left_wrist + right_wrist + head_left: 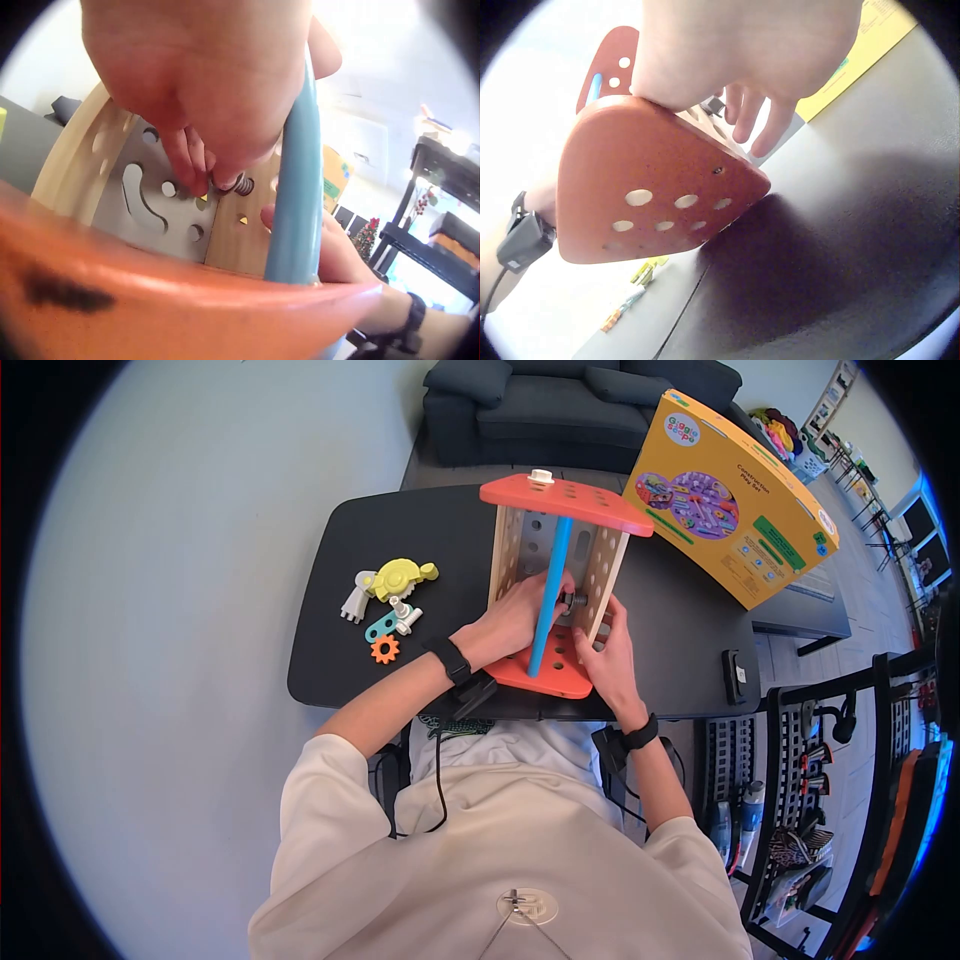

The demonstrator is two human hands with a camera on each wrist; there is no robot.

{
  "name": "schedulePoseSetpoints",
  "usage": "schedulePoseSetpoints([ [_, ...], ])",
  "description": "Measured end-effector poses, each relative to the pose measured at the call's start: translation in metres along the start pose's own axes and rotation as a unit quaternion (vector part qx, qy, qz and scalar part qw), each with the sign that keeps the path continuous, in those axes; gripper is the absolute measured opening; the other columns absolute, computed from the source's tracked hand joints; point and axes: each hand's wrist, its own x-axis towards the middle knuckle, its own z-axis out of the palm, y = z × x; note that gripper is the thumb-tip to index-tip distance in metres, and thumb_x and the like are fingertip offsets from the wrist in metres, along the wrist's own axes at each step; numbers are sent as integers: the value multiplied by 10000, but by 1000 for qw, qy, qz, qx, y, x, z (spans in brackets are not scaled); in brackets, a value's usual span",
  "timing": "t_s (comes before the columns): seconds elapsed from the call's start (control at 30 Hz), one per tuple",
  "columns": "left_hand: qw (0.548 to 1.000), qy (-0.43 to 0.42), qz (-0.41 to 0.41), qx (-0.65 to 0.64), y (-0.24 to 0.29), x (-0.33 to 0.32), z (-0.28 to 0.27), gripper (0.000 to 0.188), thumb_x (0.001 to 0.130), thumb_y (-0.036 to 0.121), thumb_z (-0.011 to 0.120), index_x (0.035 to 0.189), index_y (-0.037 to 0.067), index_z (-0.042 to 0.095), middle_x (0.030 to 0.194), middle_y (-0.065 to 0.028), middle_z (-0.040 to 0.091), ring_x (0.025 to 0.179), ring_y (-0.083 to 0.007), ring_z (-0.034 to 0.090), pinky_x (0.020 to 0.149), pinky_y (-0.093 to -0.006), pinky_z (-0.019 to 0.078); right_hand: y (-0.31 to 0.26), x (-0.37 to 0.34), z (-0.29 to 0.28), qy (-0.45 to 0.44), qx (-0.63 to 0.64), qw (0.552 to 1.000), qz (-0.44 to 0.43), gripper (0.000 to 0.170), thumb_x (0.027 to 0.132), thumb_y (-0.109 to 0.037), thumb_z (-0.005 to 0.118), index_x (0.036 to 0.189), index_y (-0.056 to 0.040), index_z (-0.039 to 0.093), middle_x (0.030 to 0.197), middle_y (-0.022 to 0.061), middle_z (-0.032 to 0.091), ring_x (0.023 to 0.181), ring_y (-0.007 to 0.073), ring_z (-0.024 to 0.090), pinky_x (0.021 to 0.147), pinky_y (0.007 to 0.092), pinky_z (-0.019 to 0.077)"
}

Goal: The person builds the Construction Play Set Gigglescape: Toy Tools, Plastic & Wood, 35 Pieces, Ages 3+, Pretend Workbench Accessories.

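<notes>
Two hands are working at a toy frame (550,498). The left hand (512,622) is pinching a grey bolt (570,601) toward its three o'clock, beside the wooden panel (606,565). Toward the bolt's five o'clock, the right hand (614,652) is straddling that panel's edge; its firmness isn't showing. Keeping the bolt square while bracing the panel should be helping most.

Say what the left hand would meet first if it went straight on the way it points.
Most likely the grey bolt, right at the left hand's fingertips, then the holed wooden side panel behind it; any gap left is hard to judge.
</notes>
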Motion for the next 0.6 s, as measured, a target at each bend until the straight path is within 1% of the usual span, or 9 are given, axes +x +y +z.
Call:
schedulePoseSetpoints([
  [0.07,999,37,12,-31,-6,0,6,230,986,49,662,1180,8,546,1073,-209,676,956,-423,706,811,-490,567,0,-1,1,3,-11,1000,-3,724,948,-109,722,1556,5,347,1432,253,560,1250,331,650,951,411,618],
  [0.1,999,37,12,-31,-9,0,8,230,986,49,662,1180,8,546,1073,-209,676,956,-423,706,811,-490,567,1,-1,1,4,-11,1000,-3,724,948,-109,722,1556,5,347,1432,253,560,1250,331,650,951,411,618],
  [0.17,998,49,14,-41,-11,1,11,245,1012,97,687,1197,17,548,1080,-210,738,1029,-329,755,836,-417,594,3,-1,2,12,-13,999,-33,728,943,-123,731,1549,3,346,1415,255,574,1251,335,650,947,413,615],
  [0.2,998,49,14,-41,-12,1,12,245,1012,97,687,1197,17,548,1080,-210,738,1029,-329,755,836,-417,594,4,-1,2,12,-13,999,-33,728,943,-123,731,1549,3,346,1415,255,574,1251,335,650,947,413,615],
  [0.27,998,53,-4,-22,-12,1,12,293,998,145,724,1210,1,584,1109,-215,747,1087,-339,751,882,-425,598,5,-1,2,11,-12,999,-27,742,942,-130,736,1555,-1,338,1427,256,567,1264,342,641,954,419,609],
  [0.4,997,63,-18,-47,-18,1,16,313,996,181,736,1212,-14,621,1123,-212,752,1085,-337,751,889,-431,596,5,-5,4,21,-19,999,-18,763,940,-158,752,1558,0,332,1442,260,559,1285,349,627,988,436,587],
  [0.5,996,78,-19,-49,-21,2,17,303,1002,188,733,1205,-18,645,1102,-197,757,1049,-309,758,846,-408,603,7,-7,3,17,-17,1000,-11,768,967,-193,731,1583,-3,314,1452,252,554,1304,341,610,1020,441,561],
  [0.57,995,62,-38,-73,-19,3,16,300,1012,190,721,1216,-11,634,1077,-173,758,992,-273,760,797,-382,604,9,-8,-1,19,11,1000,-19,694,1045,-233,641,1607,-4,305,1456,232,553,1308,321,601,1024,427,549],
  [0.6,995,61,-37,-74,-21,4,16,300,1012,190,721,1216,-11,634,1077,-173,758,992,-273,760,797,-382,604,15,-8,-1,20,11,1000,-18,694,1045,-233,641,1607,-4,305,1456,232,553,1308,321,601,1024,427,549],
])
